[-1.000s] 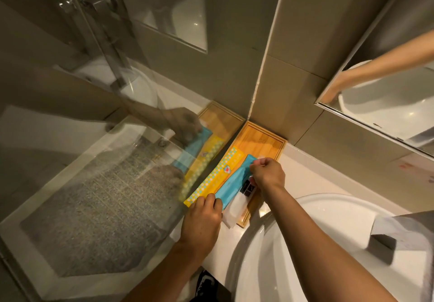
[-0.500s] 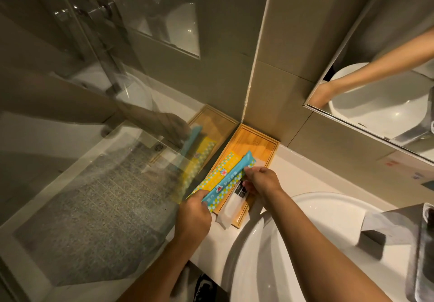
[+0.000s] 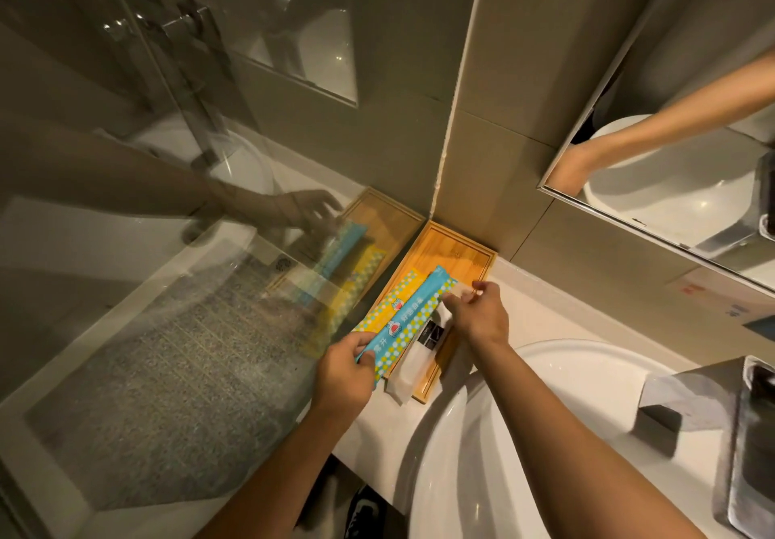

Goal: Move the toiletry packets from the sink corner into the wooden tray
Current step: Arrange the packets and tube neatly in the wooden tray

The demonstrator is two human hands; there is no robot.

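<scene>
My left hand [image 3: 346, 371] pinches the blue packet's [image 3: 413, 318] near end over the wooden tray [image 3: 455, 251]; my right hand [image 3: 478, 312] grips the white packet [image 3: 419, 360] beside it.

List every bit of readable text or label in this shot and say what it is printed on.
Long blue dotted packet: Chinese characters and a cartoon face, too blurred to read.
Long yellow dotted packet: a round logo, unreadable.
White packet with black label: small white lettering, too small to read.
Wall sticker: print illegible.

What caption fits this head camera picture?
Left hand grips a blue packet over the wooden tray; right hand adjusts packets.
</scene>
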